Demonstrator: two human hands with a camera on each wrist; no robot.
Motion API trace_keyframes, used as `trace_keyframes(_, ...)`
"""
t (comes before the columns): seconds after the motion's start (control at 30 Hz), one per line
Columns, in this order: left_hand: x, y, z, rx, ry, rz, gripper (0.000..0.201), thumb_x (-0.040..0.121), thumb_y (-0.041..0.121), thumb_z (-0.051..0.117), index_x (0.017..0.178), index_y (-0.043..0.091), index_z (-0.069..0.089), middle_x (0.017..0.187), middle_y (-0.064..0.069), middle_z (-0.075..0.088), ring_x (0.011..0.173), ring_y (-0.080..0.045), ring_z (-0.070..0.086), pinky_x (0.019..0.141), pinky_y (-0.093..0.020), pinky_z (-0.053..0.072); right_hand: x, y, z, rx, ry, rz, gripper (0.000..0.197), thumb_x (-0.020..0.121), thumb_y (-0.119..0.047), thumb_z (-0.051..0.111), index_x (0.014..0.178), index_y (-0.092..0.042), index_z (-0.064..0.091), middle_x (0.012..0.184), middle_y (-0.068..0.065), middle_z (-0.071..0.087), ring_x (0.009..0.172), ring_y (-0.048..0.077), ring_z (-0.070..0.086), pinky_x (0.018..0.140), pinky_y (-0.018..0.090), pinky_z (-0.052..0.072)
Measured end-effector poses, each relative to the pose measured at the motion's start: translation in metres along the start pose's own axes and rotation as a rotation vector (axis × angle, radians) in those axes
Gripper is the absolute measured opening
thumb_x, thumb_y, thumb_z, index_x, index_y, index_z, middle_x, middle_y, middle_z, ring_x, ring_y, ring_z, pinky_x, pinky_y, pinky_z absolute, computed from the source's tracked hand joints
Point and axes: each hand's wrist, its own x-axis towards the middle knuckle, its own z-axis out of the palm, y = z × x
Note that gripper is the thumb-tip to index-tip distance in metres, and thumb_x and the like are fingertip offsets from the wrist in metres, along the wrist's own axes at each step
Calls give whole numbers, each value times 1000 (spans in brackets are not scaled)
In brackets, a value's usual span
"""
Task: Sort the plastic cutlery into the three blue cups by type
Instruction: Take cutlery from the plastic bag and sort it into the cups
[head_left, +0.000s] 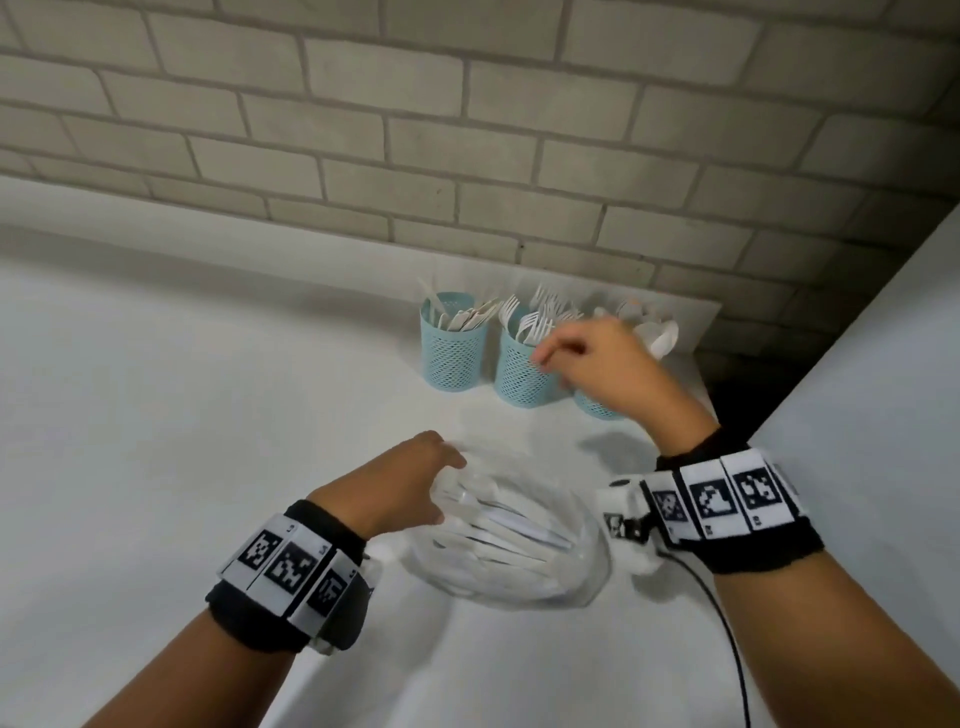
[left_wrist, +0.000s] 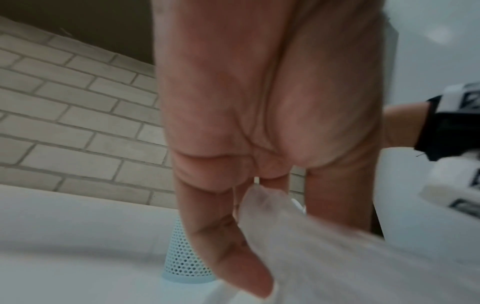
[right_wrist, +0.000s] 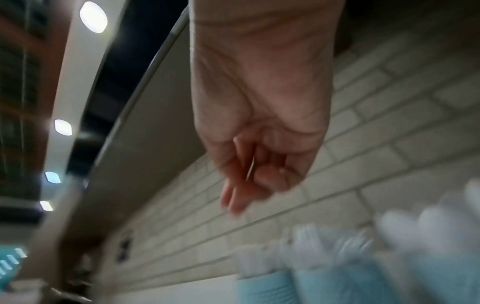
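Three blue mesh cups stand in a row by the brick wall: the left cup (head_left: 451, 347) has knives, the middle cup (head_left: 519, 371) forks, and the right cup (head_left: 597, 406), with spoons (head_left: 655, 332), is partly hidden. My right hand (head_left: 597, 358) hovers over the middle and right cups, fingers loosely curled, with nothing visible in it. The right wrist view shows that hand (right_wrist: 259, 115) above the blurred forks (right_wrist: 311, 242). A clear bowl (head_left: 584, 569) of white cutlery (head_left: 511, 530) sits near me. My left hand (head_left: 410, 488) grips its rim, and the left wrist view shows my fingers (left_wrist: 223, 236) against the bowl (left_wrist: 324, 257).
The white counter (head_left: 182, 415) spreads wide to the left. A brick wall (head_left: 467, 156) closes the back. A white panel (head_left: 883, 415) rises on the right with a dark gap (head_left: 748, 384) beside it. A black cable (head_left: 727, 623) trails from my right wrist.
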Motion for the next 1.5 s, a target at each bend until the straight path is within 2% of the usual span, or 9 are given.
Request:
trace_keyframes(0.07,-2,0,1,2,4,0,69,78,14,70,139,20,39,130,1,44,112,-15,50,83,-13,33,-19,-12,26,1,-434,50,22,86,-1,53,88,-14,70,78,-3,68,59,-1,61,60,20,48)
trace_keyframes(0.13,-4,0,3,5,11,7,72,78,15,71,141,20,36,132,2,44,114,-15,50,83,-13,32,-34,-11,54,-164,-591,28,21,85,-4,54,95,-11,71,88,2,71,74,9,63,66,20,49)
trace_keyframes(0.23,-7,1,5,-17,43,29,69,80,12,68,141,19,36,135,2,43,118,-15,48,84,-11,29,-48,-3,81,-458,-542,-14,23,86,-12,53,103,-5,66,107,9,67,97,22,60,80,28,46)
trace_keyframes(0.4,-8,3,10,-32,91,75,68,80,10,66,140,18,37,135,1,44,121,-14,46,84,-7,26,-58,7,93,-396,-575,145,43,84,-35,65,116,-9,53,117,7,57,103,23,55,74,26,34)
trace_keyframes(0.6,-9,5,12,-60,144,102,63,81,4,61,139,17,40,133,0,45,118,-16,49,86,-8,28,-56,7,97,-446,-634,146,36,83,-40,65,102,-11,56,106,8,64,86,19,54,72,27,39)
trace_keyframes(0.83,-14,5,11,-92,154,104,59,83,7,59,138,17,41,132,1,45,115,-15,50,88,-13,33,-55,11,95,-258,-604,221,32,78,-33,73,69,-24,44,72,-10,48,70,8,49,54,18,32)
trace_keyframes(1.13,-16,9,8,-146,141,47,60,83,3,53,139,19,39,131,-2,43,111,-18,51,92,-25,43,-54,13,90,-333,-509,135,40,82,-35,69,62,-19,38,63,-7,40,56,6,36,51,21,27)
trace_keyframes(1.4,-16,7,1,-243,122,-21,62,83,3,55,139,22,38,133,-3,44,119,-17,47,89,-17,35,-54,18,71,-270,-580,114,31,78,-19,72,66,-15,44,65,-4,41,59,13,39,54,26,30)
trace_keyframes(1.5,-15,3,-3,-327,102,-67,61,83,6,58,138,23,36,134,-3,45,103,-15,49,79,-17,39,-52,20,56,-128,-622,157,23,77,-18,74,77,-1,57,68,2,49,63,14,44,57,26,35)
